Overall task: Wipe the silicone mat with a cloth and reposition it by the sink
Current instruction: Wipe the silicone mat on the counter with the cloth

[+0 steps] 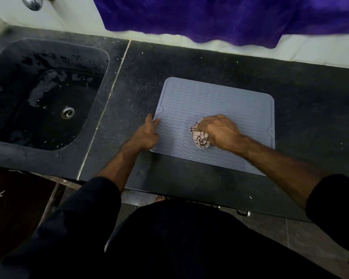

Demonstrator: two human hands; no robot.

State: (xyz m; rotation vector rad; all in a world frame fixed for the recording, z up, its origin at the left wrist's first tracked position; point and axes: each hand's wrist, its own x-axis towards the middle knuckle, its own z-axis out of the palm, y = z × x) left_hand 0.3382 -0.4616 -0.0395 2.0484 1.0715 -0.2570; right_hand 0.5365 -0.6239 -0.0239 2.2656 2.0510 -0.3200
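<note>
While the grey-blue silicone mat [216,109] is lying flat on the dark stone counter [189,61], the right hand [220,131] is gripping a crumpled cloth [200,137] — pale with dark stripes — and pressing it down on the near middle of the mat. The left hand [147,133] is resting at the mat's left edge, its fingertips pressing on the rim and the thumb lying along the counter beside it; the fingers are bent over the edge, but whether they are pinching the rim or only pinning it down cannot be told.

The mat is sitting to the right of the sink [44,93], apart from it, with a pale seam in the counter running between the two. Its surface is showing wavy raised ridges and a small notch mark at the left and right rims; no brand or writing is readable on it, nor on the cloth.

The sink is dark and wet, with a metal drain [68,112] in its floor — a chrome tap fitting [31,2] is showing at the top left. A purple towel [220,17] is hanging over the white wall behind the counter
</note>
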